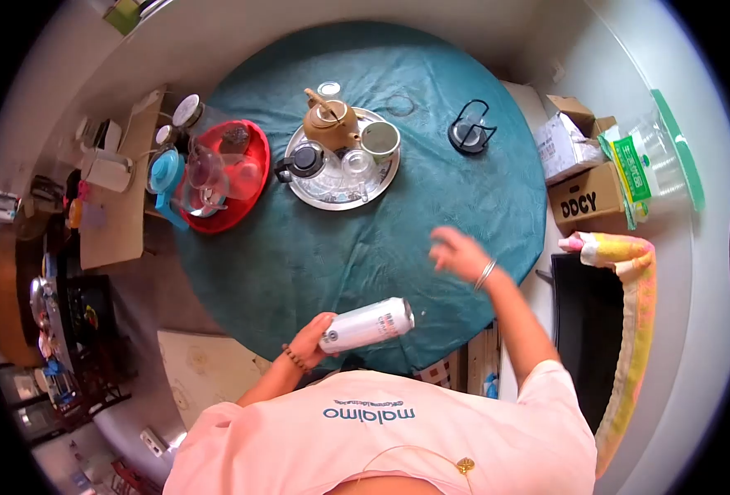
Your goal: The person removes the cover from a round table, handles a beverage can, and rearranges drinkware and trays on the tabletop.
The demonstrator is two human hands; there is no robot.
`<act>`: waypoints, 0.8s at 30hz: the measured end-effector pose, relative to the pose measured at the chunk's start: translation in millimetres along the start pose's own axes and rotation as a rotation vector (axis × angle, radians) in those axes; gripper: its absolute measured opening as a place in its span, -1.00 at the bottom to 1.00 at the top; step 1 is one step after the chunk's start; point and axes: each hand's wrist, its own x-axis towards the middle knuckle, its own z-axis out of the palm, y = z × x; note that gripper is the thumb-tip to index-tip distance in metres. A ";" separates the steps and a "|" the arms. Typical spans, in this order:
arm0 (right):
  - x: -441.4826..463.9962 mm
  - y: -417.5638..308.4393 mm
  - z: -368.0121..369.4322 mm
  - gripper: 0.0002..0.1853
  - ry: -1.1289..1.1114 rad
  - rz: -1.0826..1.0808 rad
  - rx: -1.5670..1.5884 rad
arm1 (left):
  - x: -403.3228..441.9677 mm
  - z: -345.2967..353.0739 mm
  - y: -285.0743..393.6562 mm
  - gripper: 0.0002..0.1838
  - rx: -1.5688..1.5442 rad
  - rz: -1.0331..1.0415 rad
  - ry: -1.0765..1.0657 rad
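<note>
My left hand point(309, 337) is closed around the base end of a tall white can point(368, 325) with printed lettering. The can lies nearly sideways in the air over the near edge of the round table, its metal end facing right. Above the table's right side, my right hand point(459, 255) hovers with fingers loosely bent and apart, slightly blurred, and nothing shows in it. Near the table's middle stands a silver tray point(329, 201) bearing a brown teapot point(330, 124), a dark-lidded glass pot point(307, 160), a pale cup point(380, 139) and a clear glass vessel point(356, 166).
A green cloth point(282, 264) covers the table. On its left sits a red tray point(253, 194) with clear containers and a blue-lidded jug point(166, 173). At the back right is a black wire holder point(470, 136). Cardboard boxes point(585, 196) stand beyond the table's right edge.
</note>
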 end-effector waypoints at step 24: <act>78.8 4.1 -83.3 -0.76 0.536 -0.159 -0.649 | -10.1 -32.7 0.6 -0.56 -0.472 0.073 -0.357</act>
